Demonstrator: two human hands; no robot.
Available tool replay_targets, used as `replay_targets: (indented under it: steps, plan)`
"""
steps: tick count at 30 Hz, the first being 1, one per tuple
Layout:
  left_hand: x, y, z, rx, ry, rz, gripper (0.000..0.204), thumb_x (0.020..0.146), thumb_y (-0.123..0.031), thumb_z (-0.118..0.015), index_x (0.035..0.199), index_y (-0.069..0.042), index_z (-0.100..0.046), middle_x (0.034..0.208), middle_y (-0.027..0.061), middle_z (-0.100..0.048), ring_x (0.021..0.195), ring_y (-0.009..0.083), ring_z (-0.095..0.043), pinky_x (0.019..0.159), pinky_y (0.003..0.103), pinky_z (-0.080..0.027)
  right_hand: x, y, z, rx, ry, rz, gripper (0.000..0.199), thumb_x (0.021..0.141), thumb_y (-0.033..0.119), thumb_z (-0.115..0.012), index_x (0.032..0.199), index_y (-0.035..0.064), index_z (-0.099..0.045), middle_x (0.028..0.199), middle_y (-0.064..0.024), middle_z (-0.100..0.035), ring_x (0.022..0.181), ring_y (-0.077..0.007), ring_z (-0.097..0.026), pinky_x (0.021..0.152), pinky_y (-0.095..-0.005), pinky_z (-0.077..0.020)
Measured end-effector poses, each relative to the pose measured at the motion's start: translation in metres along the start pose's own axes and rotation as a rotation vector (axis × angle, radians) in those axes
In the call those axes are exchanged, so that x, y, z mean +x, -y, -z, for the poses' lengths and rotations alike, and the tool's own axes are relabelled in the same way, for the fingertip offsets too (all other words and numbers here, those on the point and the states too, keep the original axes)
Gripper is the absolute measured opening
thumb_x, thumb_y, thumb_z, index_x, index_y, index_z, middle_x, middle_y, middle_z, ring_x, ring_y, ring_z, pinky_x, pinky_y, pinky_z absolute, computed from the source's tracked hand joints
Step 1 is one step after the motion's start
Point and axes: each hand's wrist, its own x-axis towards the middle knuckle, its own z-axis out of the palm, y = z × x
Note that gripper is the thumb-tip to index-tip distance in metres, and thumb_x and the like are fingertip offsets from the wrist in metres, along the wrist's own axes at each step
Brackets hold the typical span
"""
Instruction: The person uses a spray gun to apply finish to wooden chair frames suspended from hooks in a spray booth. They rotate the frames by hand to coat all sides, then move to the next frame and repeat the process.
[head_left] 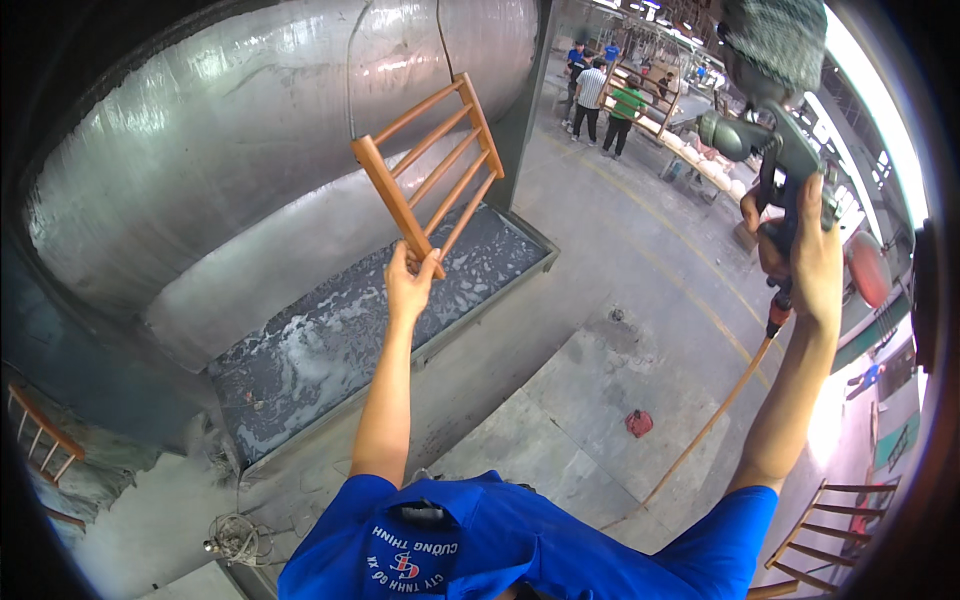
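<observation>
A slatted wooden chair back (392,197), orange-brown with two side rails and several crossbars, hangs tilted from thin wires in front of a curved metal wall. My left hand (409,285) pinches the lower end of its nearer rail. Raised at the upper right, my right hand (815,255) is wrapped round the handle of a spray gun (795,150). A grey, cloth-like covering surrounds the cup (775,45) on top of the gun. The gun is apart from the chair back. Some of my right fingers are hidden behind the handle.
Below the chair back lies a trough (480,340) of dark, foamy water against the metal wall (200,130). An orange hose (705,430) runs from the gun to the floor, past a red crumpled thing (639,423). Another slatted wooden piece (825,535) stands lower right. People (625,110) stand far off.
</observation>
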Motion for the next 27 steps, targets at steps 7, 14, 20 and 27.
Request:
replay_targets:
  steps: [7,14,20,27]
  plan:
    - [0.019,0.024,-0.016,0.015,0.005,-0.088,0.021,0.093,-0.019,-0.077,0.099,-0.004,-0.063,0.073,0.0066,-0.073,0.064,0.0157,-0.069,0.058,0.032,-0.049,0.031,0.092,-0.04,-0.046,0.176,0.004,0.075,0.104,0.072,-0.036,0.086,0.0059,-0.067,0.053,0.0037,-0.047,0.039,-0.0042,-0.032,0.039,-0.0245,-0.0207]
    - [0.031,0.062,-0.017,-0.005,-0.016,-0.126,0.028,0.092,-0.025,-0.079,0.097,-0.004,-0.062,0.071,0.0074,-0.069,0.059,0.0169,-0.06,0.056,0.034,-0.046,0.058,0.139,-0.087,-0.375,0.14,0.082,0.065,0.107,0.065,-0.039,0.085,0.0082,-0.063,0.054,0.0043,-0.049,0.039,-0.0037,-0.037,0.038,-0.0221,-0.0279]
    - [0.026,0.067,-0.014,-0.002,-0.018,-0.106,0.032,0.091,-0.028,-0.081,0.094,-0.003,-0.061,0.069,0.0064,-0.065,0.058,0.0158,-0.055,0.056,0.033,-0.044,0.077,0.148,-0.111,-0.533,0.083,0.124,0.053,0.104,0.061,-0.052,0.098,0.0109,-0.068,0.064,0.0025,-0.055,0.051,-0.0067,-0.054,0.046,-0.0244,-0.0454]
    - [0.027,0.068,-0.009,0.042,-0.034,-0.074,0.032,0.091,-0.027,-0.081,0.096,-0.002,-0.062,0.071,0.0062,-0.064,0.062,0.0145,-0.054,0.058,0.032,-0.044,0.08,0.1,-0.082,-0.392,0.204,0.132,0.073,0.105,0.07,-0.038,0.073,0.0077,-0.06,0.053,0.0047,-0.048,0.034,-0.0015,-0.032,0.034,-0.0199,-0.0227]
